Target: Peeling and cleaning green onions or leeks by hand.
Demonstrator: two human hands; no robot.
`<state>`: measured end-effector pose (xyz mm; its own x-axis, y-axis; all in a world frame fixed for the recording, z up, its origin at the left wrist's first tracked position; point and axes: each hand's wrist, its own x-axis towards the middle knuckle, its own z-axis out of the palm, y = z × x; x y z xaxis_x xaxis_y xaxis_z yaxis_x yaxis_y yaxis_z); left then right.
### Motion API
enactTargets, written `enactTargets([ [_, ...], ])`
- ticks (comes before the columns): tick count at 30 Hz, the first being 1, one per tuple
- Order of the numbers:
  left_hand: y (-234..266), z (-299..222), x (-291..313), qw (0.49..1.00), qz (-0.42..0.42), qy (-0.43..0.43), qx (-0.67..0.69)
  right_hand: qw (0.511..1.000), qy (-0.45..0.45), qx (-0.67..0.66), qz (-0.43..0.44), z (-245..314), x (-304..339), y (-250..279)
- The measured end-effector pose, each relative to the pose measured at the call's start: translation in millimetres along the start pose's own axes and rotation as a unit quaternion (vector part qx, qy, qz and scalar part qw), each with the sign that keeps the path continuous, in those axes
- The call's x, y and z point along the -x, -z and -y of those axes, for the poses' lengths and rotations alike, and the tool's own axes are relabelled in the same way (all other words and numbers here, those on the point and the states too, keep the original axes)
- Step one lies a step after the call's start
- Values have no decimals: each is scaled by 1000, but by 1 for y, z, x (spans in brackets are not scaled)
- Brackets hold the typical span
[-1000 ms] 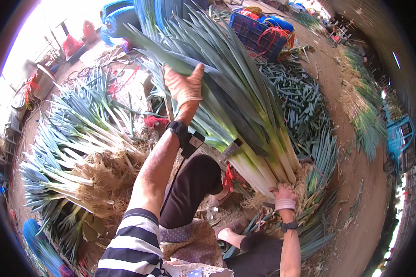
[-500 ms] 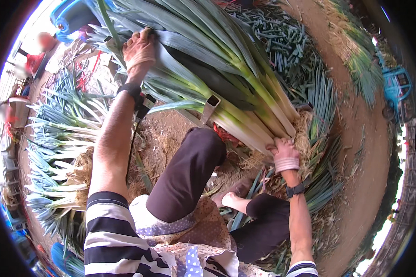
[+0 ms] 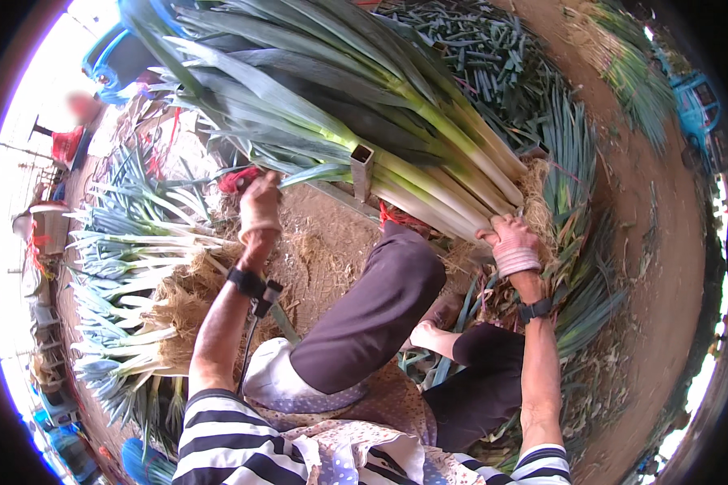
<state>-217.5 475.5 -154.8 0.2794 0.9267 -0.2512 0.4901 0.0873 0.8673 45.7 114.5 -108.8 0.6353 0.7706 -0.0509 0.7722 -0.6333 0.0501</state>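
A large bundle of leeks (image 3: pixel 412 174), with long green leaves and white shanks, lies across a metal frame (image 3: pixel 362 166) in front of me. My right hand (image 3: pixel 514 242), in a light glove, grips the white root end of a leek at the near right of the bundle. My left hand (image 3: pixel 260 206), also gloved, hovers left of the bundle, off the leaves. Right beside its fingertips is a red bundle (image 3: pixel 239 179), perhaps string or cloth. The left fingers look bent and are partly smeared, so their hold is unclear.
Several leeks with pale roots (image 3: pixel 150 295) are stacked on the ground at my left. Cut green leaves (image 3: pixel 481 65) are heaped beyond the bundle. A blue chair-like object (image 3: pixel 121 61) stands at the far left, and a blue vehicle (image 3: pixel 696 105) at the far right.
My left hand has come off the leek leaves and moved back toward me, beside the red bundle. The right hand has shifted slightly up and right along the root ends.
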Motion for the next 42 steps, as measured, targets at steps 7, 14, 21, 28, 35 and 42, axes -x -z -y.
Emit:
enactTargets([
  [7,-54,-39,37,956,74,-156,236,999,-39,7,33,-7,-7,-2],
  [14,-74,-129,106,719,59,-690,-65,999,-23,6,34,-2,-4,10],
  [21,-144,-101,92,700,81,-665,-245,997,-37,36,53,6,-5,12],
  [28,-148,-100,93,702,88,-671,-221,955,-40,-210,-207,-3,-17,16],
  [35,-150,-100,96,700,85,-664,-250,985,37,-46,-165,8,-47,6],
  [42,-145,-107,97,735,84,-640,-206,992,-13,-122,-27,6,-54,8],
])
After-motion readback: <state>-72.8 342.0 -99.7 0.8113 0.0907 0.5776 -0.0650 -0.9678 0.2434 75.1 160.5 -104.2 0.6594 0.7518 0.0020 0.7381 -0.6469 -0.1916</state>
